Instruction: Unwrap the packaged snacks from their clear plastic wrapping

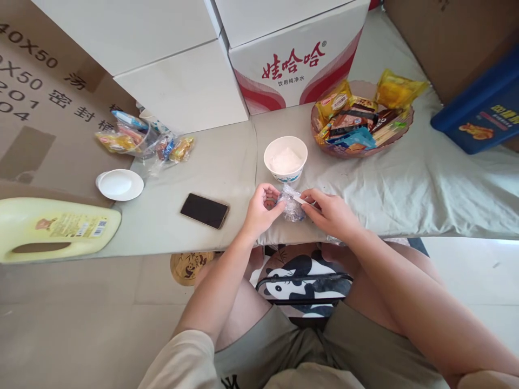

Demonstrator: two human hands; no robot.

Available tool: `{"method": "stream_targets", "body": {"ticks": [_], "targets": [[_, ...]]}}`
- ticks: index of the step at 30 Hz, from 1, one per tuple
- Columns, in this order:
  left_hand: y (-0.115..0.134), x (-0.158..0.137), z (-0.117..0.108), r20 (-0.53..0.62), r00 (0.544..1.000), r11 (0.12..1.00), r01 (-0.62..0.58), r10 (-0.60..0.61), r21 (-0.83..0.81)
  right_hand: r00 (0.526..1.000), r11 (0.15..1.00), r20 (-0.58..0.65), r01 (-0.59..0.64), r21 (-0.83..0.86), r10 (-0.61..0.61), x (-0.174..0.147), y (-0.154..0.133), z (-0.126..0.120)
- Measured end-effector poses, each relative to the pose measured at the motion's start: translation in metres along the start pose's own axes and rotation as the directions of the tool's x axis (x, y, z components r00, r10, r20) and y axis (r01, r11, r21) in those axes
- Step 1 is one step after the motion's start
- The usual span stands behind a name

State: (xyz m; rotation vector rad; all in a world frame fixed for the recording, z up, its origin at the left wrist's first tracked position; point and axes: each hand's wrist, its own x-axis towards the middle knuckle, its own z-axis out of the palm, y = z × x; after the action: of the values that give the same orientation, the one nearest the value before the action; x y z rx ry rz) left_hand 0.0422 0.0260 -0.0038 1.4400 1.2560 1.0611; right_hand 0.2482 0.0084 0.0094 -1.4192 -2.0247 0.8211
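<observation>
Just in front of the white paper bowl, a crumpled bundle of clear plastic wrap (pixel 292 209) lies between my hands, with some blue showing at its lower edge. My left hand (pixel 264 209) pinches it from the left, fingers curled. From the other side my right hand (pixel 330 214) grips a small flat white strip (pixel 300 200) between thumb and fingers, its tip against the wrap. What is inside the bundle cannot be made out. The paper bowl (pixel 286 174) has a blue print and holds something white and crumpled.
A pink-tinted bowl of packaged snacks (pixel 360 151) stands at the right, near a blue container (pixel 478 102). To the left are a phone (pixel 205 210), a small white dish (pixel 120 185), wrapped snacks (pixel 180 149) and a yellow jug (pixel 60 221). Boxes (pixel 298 70) line the back.
</observation>
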Motion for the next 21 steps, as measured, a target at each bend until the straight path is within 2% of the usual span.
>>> {"method": "stream_targets", "body": {"ticks": [3, 7, 21], "targets": [[-0.0021, -0.0022, 0.0012, 0.028, 0.999, 0.997, -0.035, 0.033, 0.062, 1.000, 1.000, 0.023, -0.012, 0.027, 0.011, -0.0003, 0.0001, 0.0000], [-0.0042, -0.0032, 0.0051, -0.001, 1.000, 0.993, -0.025, 0.025, 0.120, 0.999, 0.999, 0.038, -0.013, 0.051, 0.011, -0.0014, -0.0002, 0.0002], [-0.0069, -0.0021, 0.0065, -0.012, 1.000, 0.989, -0.026, 0.028, 0.142, 0.987, 0.991, 0.103, -0.129, 0.039, 0.125, -0.0001, -0.0029, -0.0065]]}}
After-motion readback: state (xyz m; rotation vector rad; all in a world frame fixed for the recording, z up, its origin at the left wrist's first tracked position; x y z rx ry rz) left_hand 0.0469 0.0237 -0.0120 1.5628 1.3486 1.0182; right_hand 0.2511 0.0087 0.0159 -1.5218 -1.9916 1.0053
